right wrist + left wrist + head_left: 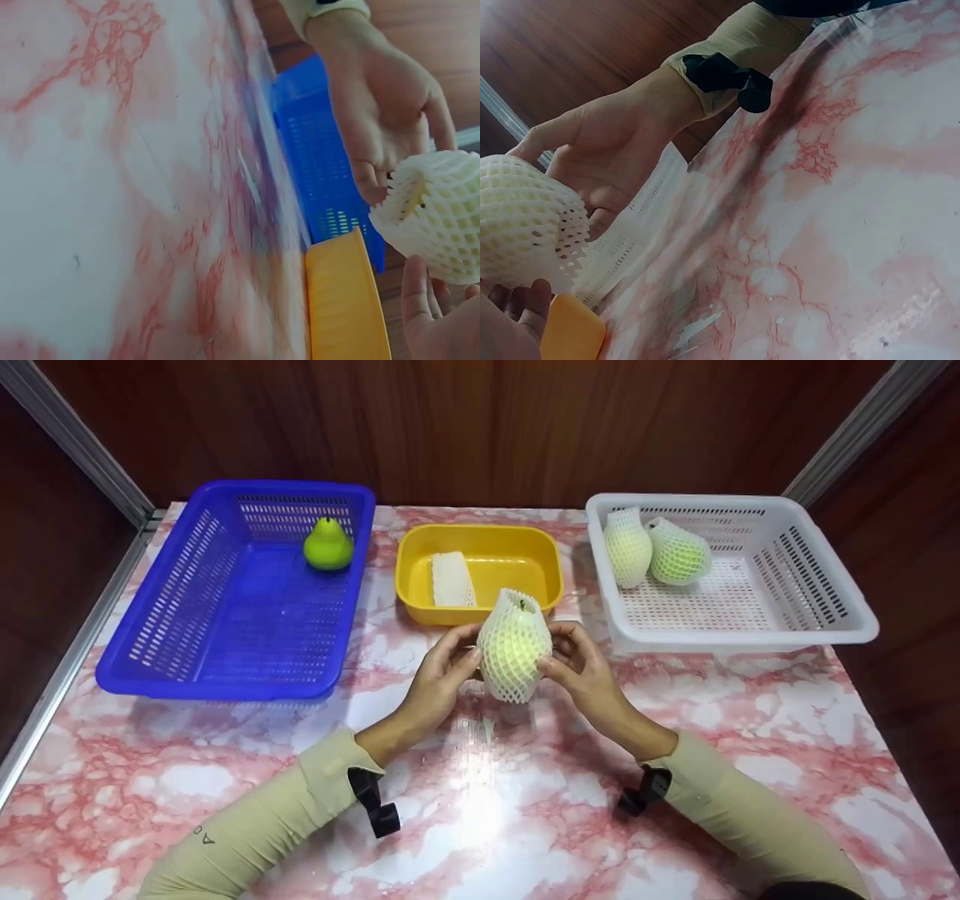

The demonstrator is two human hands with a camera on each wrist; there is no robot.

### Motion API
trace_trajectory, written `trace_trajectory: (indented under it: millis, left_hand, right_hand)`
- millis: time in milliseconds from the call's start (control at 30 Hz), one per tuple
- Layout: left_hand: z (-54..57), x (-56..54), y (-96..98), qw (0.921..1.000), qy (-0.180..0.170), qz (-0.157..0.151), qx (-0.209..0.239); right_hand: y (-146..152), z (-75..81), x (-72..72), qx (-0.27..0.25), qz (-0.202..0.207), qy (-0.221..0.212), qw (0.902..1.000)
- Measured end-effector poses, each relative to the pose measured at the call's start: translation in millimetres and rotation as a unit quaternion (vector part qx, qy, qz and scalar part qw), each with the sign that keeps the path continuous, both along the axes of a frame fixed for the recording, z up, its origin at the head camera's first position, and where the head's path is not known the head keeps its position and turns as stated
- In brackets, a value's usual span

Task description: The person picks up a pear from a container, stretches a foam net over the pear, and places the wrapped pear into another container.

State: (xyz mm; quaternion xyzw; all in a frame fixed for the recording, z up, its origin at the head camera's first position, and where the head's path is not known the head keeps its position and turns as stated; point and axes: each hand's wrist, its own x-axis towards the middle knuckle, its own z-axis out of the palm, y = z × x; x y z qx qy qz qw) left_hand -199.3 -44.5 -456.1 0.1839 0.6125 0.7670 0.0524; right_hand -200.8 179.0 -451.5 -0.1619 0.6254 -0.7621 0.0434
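Note:
A pear in a white foam net [514, 649] is held up between both hands, in front of the yellow bin. My left hand [437, 679] grips its left side with thumb and fingers. On the other side my right hand [592, 675] grips it, thumb at the front and fingers curled behind. The net covers nearly the whole pear, with the dark stem showing at the open top. In the right wrist view the netted pear [442, 214] sits between the two hands, and the left wrist view shows the netted pear [525, 221] at its left edge.
A blue basket [217, 690] at left holds a bare green pear [328, 545]. The yellow bin [480, 531] in the middle contains a folded white foam net [452, 580]. At right, a white basket [742, 639] holds two netted pears [679, 553]. Wooden walls [480, 427] enclose the table.

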Motion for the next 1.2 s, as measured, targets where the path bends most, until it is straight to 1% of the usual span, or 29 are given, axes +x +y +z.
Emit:
trace_trajectory:
  millis: [133, 267, 467, 700, 833, 933, 1033, 1200]
  left_hand:
    - [0.4, 0.4, 2.1, 0.9997, -0.011, 0.005, 0.019]
    - [0.3, 0.1, 3.1, 0.9996, -0.021, 0.005, 0.017]
    - [0.3, 0.4, 3.1, 0.9995, -0.030, -0.007, 0.008]
    - [-0.9, 0.7, 4.1, 0.9997, -0.021, 0.008, 0.000]
    - [-0.6, 2.0, 5.1, 0.9997, -0.023, 0.004, 0.002]
    - [-0.9, 2.7, 5.2, 0.9997, -0.024, 0.004, 0.003]
    - [-1.4, 2.4, 5.4, 0.9997, -0.017, 0.019, -0.002]
    - [-3.4, 0.3, 5.5, 0.9980, 0.000, 0.062, -0.015]
  right_hand:
    - [-1.5, 0.9, 0.3, -0.018, -0.009, 0.020, 0.9996]
    - [-2.9, 0.6, 1.0, -0.025, -0.015, 0.029, 0.9991]
    - [-4.6, -1.2, 3.1, -0.021, -0.015, 0.026, 0.9993]
    - [-5.1, -3.8, 3.6, -0.022, -0.009, 0.026, 0.9994]
    - [-5.2, -4.5, 4.0, -0.020, -0.007, 0.016, 0.9996]
    - [-5.3, -4.2, 3.8, -0.017, -0.016, 0.011, 0.9997]
    - [-4.5, -4.3, 2.6, -0.011, -0.024, 0.013, 0.9996]
    - [-1.6, -6.1, -0.1, -0.012, -0.026, 0.010, 0.9995]
